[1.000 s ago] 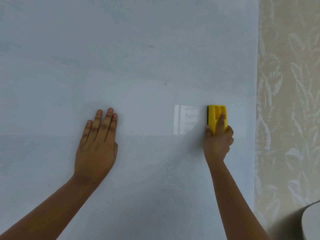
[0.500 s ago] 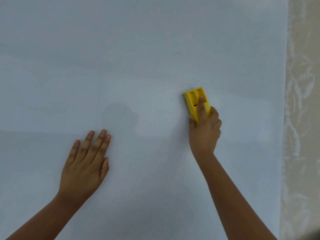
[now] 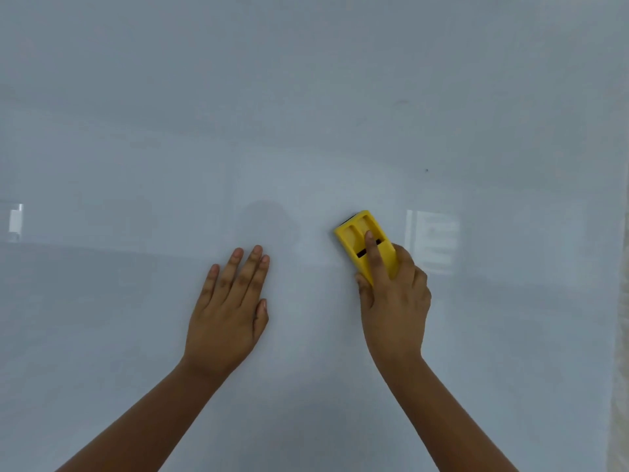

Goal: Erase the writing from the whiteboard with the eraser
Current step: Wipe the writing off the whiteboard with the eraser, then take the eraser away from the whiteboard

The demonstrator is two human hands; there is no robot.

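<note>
The whiteboard (image 3: 306, 97) fills almost the whole head view, pale grey-white, with no clear writing, only a faint smudge (image 3: 401, 102) and a tiny dark speck (image 3: 426, 170) at the upper right. My right hand (image 3: 394, 298) grips a yellow plastic eraser (image 3: 354, 233) and presses it flat on the board, forefinger along its top, the eraser tilted to the upper left. My left hand (image 3: 231, 311) lies flat on the board, fingers together and holding nothing, a little left of the eraser.
A bright window reflection (image 3: 432, 240) shines on the board just right of the eraser, and a smaller reflection (image 3: 15, 219) sits at the left edge. A strip of patterned beige wallpaper (image 3: 621, 369) borders the board's right edge.
The eraser and my right hand have swept left across the board, away from its right edge and closer to my left hand. The view has shifted, so less wallpaper shows.
</note>
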